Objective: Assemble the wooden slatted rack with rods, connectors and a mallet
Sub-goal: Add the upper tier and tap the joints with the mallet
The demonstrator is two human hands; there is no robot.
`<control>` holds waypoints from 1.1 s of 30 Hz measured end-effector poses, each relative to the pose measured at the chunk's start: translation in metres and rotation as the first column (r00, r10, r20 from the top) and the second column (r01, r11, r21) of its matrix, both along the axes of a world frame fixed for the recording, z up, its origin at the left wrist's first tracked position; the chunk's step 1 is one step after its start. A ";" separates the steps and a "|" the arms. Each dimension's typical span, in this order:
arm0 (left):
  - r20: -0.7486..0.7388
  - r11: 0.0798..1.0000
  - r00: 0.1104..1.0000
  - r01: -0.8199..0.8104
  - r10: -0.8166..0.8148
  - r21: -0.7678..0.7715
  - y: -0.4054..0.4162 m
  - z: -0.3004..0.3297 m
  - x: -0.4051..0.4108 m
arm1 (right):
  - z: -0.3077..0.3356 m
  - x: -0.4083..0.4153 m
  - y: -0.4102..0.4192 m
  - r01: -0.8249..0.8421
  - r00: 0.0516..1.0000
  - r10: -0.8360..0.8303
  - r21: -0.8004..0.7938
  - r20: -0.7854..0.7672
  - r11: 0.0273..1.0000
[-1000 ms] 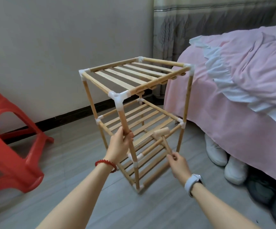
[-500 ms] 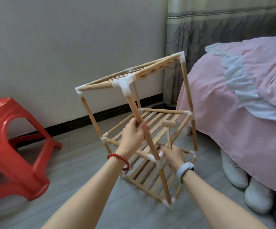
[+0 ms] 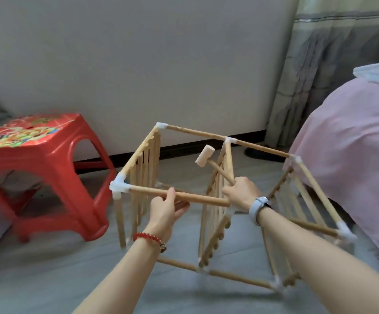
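Fingers of our left hand curl under a horizontal rod of the wooden rack, with the thumb lying over the top of it, so the rod is held in a closed grip. Our right hand is closed round the handle of a small wooden mallet; the handle slants up and away from the fist, and the pale head sits tilted above the rack's middle panel, apart from the wood as far as we can tell.

The rack lies on its side on the floor, between the red plastic stool on our left and the pink-covered bed on our right. Its three slatted panels stand upright, one at the left end, one in the middle just behind our right hand, one at the right end close to the bed. Long rods run across between them, joined by white connectors at the corners. The lowest rods rest on the floor near us, and the right end is blurred.

We wear a red bead bracelet on the left wrist and a watch with a pale strap on the right. Beyond the rack are a plain wall with a dark skirting board and a grey patterned curtain in the far right corner.
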State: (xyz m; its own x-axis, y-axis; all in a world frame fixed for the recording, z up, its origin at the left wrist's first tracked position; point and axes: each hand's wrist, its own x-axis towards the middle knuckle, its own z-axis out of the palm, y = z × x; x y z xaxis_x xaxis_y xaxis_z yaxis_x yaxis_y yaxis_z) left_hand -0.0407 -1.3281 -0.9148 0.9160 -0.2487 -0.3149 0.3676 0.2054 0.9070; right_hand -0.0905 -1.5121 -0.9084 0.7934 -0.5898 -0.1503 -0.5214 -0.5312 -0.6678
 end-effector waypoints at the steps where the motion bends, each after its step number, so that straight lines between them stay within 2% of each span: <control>1: -0.022 1.000 1.000 -0.022 0.022 -0.008 0.011 -0.011 -0.002 | -0.003 0.005 0.007 -0.033 0.999 0.032 -0.030 -0.024 0.999; 4: -0.107 0.997 0.991 -0.078 0.077 -0.004 0.040 -0.040 -0.010 | -0.015 0.019 0.030 -0.139 0.985 0.121 -0.146 -0.121 0.980; 7: -0.151 0.996 0.988 -0.024 0.036 0.083 0.067 -0.058 -0.019 | -0.033 0.025 0.047 -0.205 0.971 0.171 -0.224 -0.164 0.953; 10: -0.140 0.939 0.979 0.181 -0.146 0.294 0.092 -0.066 -0.025 | -0.052 0.020 0.056 -0.228 0.966 0.189 -0.242 -0.174 0.943; 11: -0.067 0.909 0.982 0.189 -0.177 0.372 0.101 -0.067 -0.027 | -0.055 0.019 0.057 -0.231 0.966 0.192 -0.253 -0.171 0.939; 12: 0.084 0.877 0.985 0.096 -0.153 0.472 0.111 -0.071 -0.027 | -0.058 0.019 0.058 -0.232 0.967 0.193 -0.263 -0.165 0.937; 13: 0.283 0.821 0.953 -0.075 -0.108 0.566 0.122 -0.069 -0.027 | -0.060 0.020 0.057 -0.236 0.967 0.199 -0.276 -0.159 0.932; 15: 0.639 0.588 0.768 -0.499 -0.041 0.637 0.141 -0.068 -0.016 | -0.060 0.021 0.056 -0.245 0.965 0.198 -0.319 -0.173 0.916; 16: 0.688 0.488 0.725 -0.596 -0.013 0.638 0.147 -0.072 -0.004 | -0.061 0.021 0.055 -0.243 0.966 0.192 -0.350 -0.173 0.905; 17: 0.648 0.419 0.761 -0.583 -0.016 0.696 0.151 -0.076 0.009 | -0.063 0.020 0.054 -0.237 0.968 0.184 -0.385 -0.169 0.892; 18: 0.510 0.460 0.859 -0.467 0.035 0.755 0.155 -0.084 0.024 | -0.066 0.018 0.055 -0.233 0.970 0.177 -0.418 -0.169 0.878; 19: 0.347 0.557 0.931 -0.350 0.115 0.753 0.158 -0.092 0.037 | -0.068 0.016 0.057 -0.240 0.968 0.180 -0.441 -0.173 0.865; 20: 0.208 0.663 0.960 -0.280 0.188 0.694 0.161 -0.098 0.046 | -0.070 0.015 0.059 -0.254 0.965 0.193 -0.445 -0.178 0.859; 21: 0.143 0.739 0.966 -0.256 0.214 0.624 0.165 -0.103 0.051 | -0.071 0.015 0.062 -0.273 0.960 0.214 -0.440 -0.181 0.855; 22: 0.164 0.758 0.964 -0.265 0.209 0.595 0.168 -0.108 0.053 | -0.072 0.016 0.064 -0.293 0.955 0.234 -0.438 -0.185 0.850; 24: 0.212 0.754 0.961 -0.273 0.179 0.598 0.172 -0.108 0.053 | -0.071 0.020 0.066 -0.319 0.947 0.255 -0.468 -0.197 0.824; 27: 0.298 0.676 0.949 -0.286 0.102 0.679 0.165 -0.107 0.051 | -0.068 0.021 0.062 -0.326 0.942 0.218 -0.528 -0.257 0.784; 30: 0.317 0.614 0.946 -0.288 0.064 0.735 0.159 -0.112 0.051 | -0.071 0.014 0.060 -0.318 0.939 0.186 -0.528 -0.289 0.787; 33: 0.308 0.615 0.950 -0.273 0.051 0.740 0.159 -0.119 0.051 | -0.070 0.015 0.062 -0.319 0.940 0.186 -0.547 -0.286 0.774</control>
State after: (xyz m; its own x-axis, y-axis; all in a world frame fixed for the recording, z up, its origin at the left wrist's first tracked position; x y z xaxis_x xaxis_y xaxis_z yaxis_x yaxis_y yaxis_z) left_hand 0.0100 -1.1693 -1.0335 0.9858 0.1417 -0.0901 0.1556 -0.5688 0.8076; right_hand -0.0751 -1.4504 -0.9787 0.9161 -0.4004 -0.0223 -0.4007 -0.9121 -0.0860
